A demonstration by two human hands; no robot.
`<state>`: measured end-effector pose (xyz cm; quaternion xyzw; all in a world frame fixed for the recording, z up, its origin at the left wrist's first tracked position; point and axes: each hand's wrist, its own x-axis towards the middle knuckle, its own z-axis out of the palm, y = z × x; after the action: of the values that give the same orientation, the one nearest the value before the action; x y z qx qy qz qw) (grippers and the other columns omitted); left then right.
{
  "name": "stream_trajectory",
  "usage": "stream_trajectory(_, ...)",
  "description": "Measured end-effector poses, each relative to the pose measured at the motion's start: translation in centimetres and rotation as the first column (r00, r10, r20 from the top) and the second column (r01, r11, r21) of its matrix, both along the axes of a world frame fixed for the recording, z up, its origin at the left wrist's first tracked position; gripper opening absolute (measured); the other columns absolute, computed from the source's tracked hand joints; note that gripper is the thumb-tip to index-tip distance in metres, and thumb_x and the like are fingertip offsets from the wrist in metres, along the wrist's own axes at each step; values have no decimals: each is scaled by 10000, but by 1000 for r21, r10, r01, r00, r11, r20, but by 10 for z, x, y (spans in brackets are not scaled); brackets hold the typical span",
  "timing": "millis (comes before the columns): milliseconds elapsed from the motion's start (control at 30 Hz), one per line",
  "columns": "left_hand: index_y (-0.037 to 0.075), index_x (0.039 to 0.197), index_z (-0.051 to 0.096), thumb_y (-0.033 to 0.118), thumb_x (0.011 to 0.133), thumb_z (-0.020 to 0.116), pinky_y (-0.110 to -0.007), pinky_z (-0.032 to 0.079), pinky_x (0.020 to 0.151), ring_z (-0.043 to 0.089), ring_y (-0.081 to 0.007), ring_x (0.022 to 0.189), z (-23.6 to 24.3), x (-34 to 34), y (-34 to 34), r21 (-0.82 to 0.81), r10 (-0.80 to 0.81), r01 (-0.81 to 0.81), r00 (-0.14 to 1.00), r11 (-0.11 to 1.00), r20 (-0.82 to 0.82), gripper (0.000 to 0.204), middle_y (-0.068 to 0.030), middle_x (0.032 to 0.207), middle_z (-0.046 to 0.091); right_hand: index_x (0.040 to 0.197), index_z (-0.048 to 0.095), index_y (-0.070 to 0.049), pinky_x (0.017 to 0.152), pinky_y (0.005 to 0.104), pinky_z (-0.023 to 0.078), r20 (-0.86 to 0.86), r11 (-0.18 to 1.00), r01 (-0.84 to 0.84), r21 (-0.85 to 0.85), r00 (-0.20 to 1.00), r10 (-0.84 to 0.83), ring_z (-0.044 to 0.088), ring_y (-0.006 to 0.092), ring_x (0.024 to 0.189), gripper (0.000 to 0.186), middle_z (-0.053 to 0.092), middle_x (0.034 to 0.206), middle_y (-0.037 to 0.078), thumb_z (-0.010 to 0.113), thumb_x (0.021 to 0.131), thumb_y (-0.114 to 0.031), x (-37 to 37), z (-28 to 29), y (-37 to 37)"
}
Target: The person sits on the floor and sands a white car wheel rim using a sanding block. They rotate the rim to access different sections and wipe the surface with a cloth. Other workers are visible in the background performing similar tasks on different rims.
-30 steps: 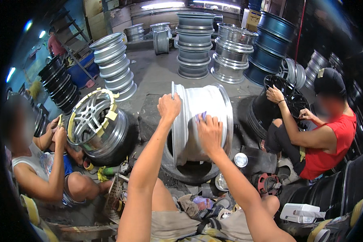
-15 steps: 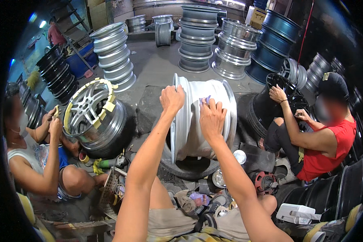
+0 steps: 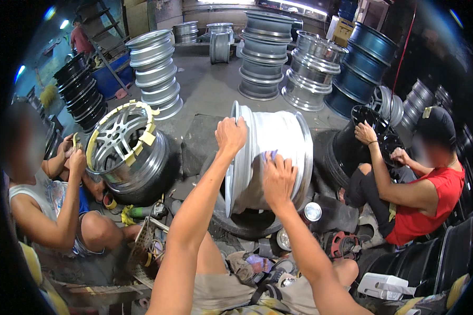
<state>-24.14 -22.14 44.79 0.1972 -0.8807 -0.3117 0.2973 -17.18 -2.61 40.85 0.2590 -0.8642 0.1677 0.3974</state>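
Observation:
A silver-white wheel rim (image 3: 294, 131) lies on its side on a tyre (image 3: 254, 232) in front of me. My left hand (image 3: 229, 135) is closed round the rim's raised left flange near its top. My right hand (image 3: 280, 177) presses a small purple pad or cloth (image 3: 269, 155) against the white barrel, fingers bent over it. The pad is mostly hidden under my fingers.
A person (image 3: 47, 210) at left handles yellow tape beside a taped wheel (image 3: 116, 164). A person in red (image 3: 415, 210) at right works on a black wheel (image 3: 343, 152). Stacked rims (image 3: 260, 58) stand behind. A grinder (image 3: 146, 211) and tools lie on the floor.
My right hand with the purple pad went up the barrel, then came back down. My left hand stays on the flange. The view has shifted slightly.

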Motion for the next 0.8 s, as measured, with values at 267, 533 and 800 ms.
stream_trajectory(267,-53,950,762,360,990,558,-597,496,941,659,-483,1073,7,4,0,22,-9,8,1000,1000,12,463,-286,1054,721,1222,733,-66,819,435,406,11,998,51,23,999,-51,549,262,963,317,618,1058,60,678,928,-170,8,-2,-2)
stream_trajectory(533,-56,966,763,370,991,547,-597,485,959,653,-480,1090,7,6,1,6,-17,17,1000,1000,22,478,-287,1052,721,1204,723,-45,821,437,402,-4,996,81,24,997,-81,553,266,975,310,618,1050,69,662,931,-180,0,4,-10)
stream_trajectory(800,-58,988,763,360,996,545,-591,479,967,644,-466,1102,14,2,2,30,-19,18,999,999,50,472,-280,1091,716,1193,729,-55,820,436,395,0,997,66,26,998,-66,569,258,971,288,628,1045,65,657,946,-185,-5,3,-7)
